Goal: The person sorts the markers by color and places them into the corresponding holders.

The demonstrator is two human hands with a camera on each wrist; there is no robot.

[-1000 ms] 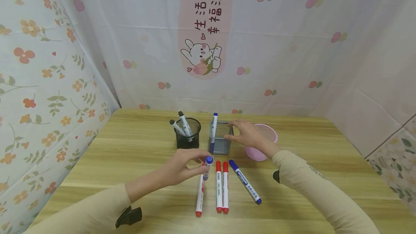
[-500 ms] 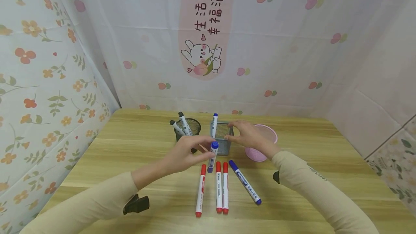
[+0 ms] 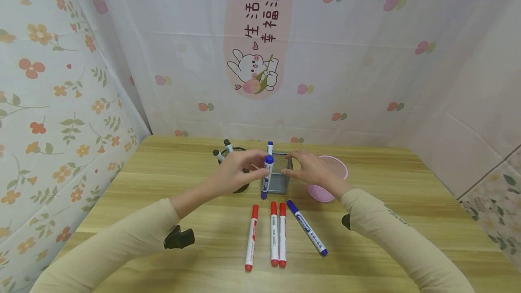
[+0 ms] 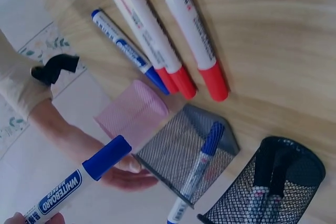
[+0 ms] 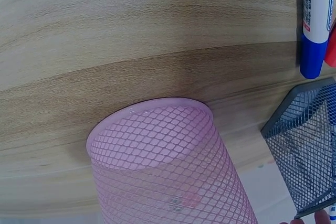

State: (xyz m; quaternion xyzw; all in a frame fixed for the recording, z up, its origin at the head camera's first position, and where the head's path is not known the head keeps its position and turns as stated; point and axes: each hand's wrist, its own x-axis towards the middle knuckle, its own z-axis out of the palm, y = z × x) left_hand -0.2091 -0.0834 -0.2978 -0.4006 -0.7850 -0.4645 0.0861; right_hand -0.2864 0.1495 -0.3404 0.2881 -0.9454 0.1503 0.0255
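Note:
My left hand (image 3: 240, 172) pinches a blue-capped whiteboard marker (image 3: 267, 180) near its upper end. The marker hangs nearly upright in front of the grey square mesh pen holder (image 3: 280, 184). My right hand (image 3: 311, 169) holds that holder by its right rim, thumb nearer and fingers farther back. Inside the grey holder stands another blue marker (image 4: 195, 174), seen through the mesh in the left wrist view. To its left is a black mesh pen holder (image 4: 294, 156) with two black-capped markers (image 4: 268, 192), partly hidden by my left hand in the head view.
A pink round mesh holder (image 5: 168, 166) stands right of the grey one, partly behind my right forearm. Closer on the wooden table (image 3: 195, 257) lie a red marker (image 3: 251, 238), two more red markers (image 3: 278, 234) side by side, and a slanted blue marker (image 3: 307, 227).
My left hand has moved up and away from me with the blue marker, from above the red markers to the front of the grey holder. My right hand has stayed put.

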